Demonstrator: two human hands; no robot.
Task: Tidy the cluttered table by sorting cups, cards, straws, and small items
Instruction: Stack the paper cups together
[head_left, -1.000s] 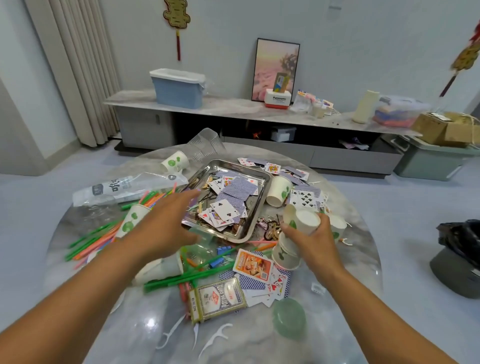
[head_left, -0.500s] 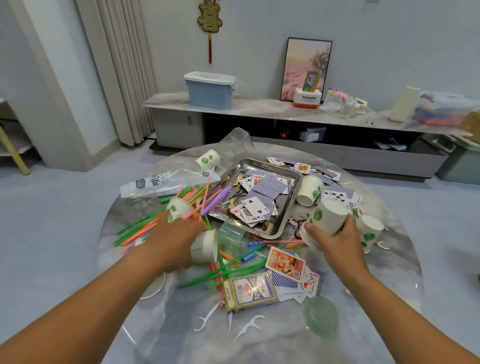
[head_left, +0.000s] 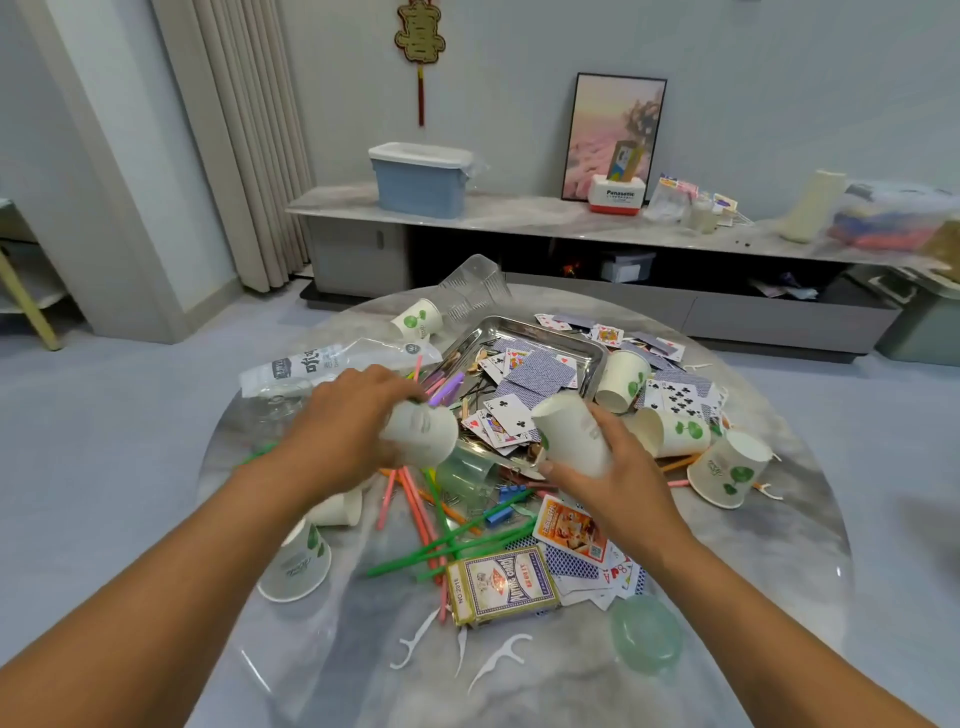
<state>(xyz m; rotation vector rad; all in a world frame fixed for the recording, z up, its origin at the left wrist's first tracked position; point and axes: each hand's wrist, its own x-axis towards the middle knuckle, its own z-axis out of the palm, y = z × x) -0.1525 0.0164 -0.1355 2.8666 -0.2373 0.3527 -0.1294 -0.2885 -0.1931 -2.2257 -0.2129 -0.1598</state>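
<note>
Nearest the person, a card box (head_left: 501, 584) lies on the table (head_left: 779, 597), straws (head_left: 452, 540) just beyond it. Above the straws, left hand (head_left: 345, 426) grips a paper cup (head_left: 422, 434), mouth pointing right. Right hand (head_left: 618, 467) grasps a cup stack (head_left: 574, 434), mouth up-left. Mouths face each other, close but apart; axes roughly in line, so nesting looks next. Beyond sits the tray (head_left: 524, 328) of cards (head_left: 540, 371), loose cups right of it.
</note>
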